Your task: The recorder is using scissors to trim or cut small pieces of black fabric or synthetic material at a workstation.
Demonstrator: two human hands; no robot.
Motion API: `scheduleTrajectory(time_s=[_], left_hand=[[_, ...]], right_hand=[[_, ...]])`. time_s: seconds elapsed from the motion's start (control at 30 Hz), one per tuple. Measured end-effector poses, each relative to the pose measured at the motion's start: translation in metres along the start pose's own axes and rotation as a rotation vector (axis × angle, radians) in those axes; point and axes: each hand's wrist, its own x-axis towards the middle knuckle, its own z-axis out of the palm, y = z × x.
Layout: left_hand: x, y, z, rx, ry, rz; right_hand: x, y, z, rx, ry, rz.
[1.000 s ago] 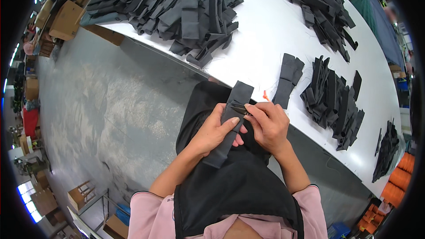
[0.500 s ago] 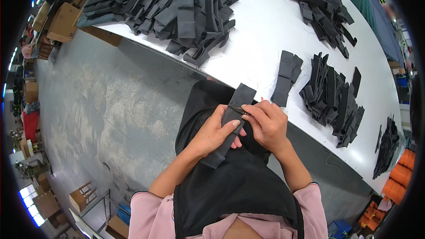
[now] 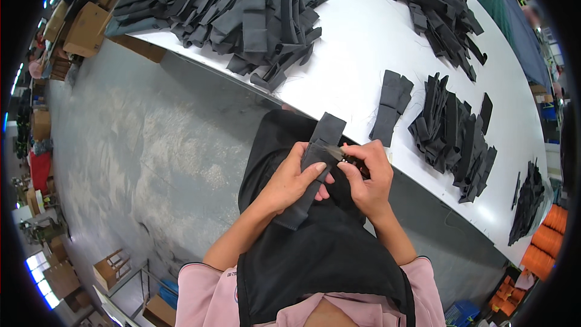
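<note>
The left hand pinches a dark fabric strip above the lap; the right hand grips a small pointed tool (snips, seemingly), tips at the strip. Trimming looks in hand; the next move calls for steadiness. Similar strips lie beyond, on the bench.

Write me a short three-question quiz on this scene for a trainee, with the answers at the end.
1. Open question: What does the person's left hand hold?
2. True or false: The person's right hand holds a small bladed tool.
3. Multiple choice: What colour is the tabletop? (a) green (b) white (c) orange

Key:
1. A dark fabric strip
2. True
3. (b)
</note>
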Motion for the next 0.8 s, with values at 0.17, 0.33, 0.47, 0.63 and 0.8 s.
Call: scheduleTrajectory(time_s=[0.17,0.33,0.47,0.63,0.8], left_hand=[[0.002,-0.008,0.001,0.038,0.006,0.047],[-0.001,-0.005,0.000,0.050,0.008,0.016],[0.000,0.000,-0.005,0.004,0.073,-0.011],[0.002,-0.002,0.002,-0.023,0.059,0.005],[-0.001,-0.014,-0.004,-0.131,0.007,0.100]], right_hand=[[0.001,-0.003,0.018,0.080,-0.054,0.168],[0.005,0.020,0.024,0.148,0.010,0.220],[-0.013,0.031,0.008,0.486,0.193,0.454],[-0.004,0.011,0.027,0.377,-0.059,0.402],[-0.004,-0.009,0.024,0.347,-0.077,0.420]])
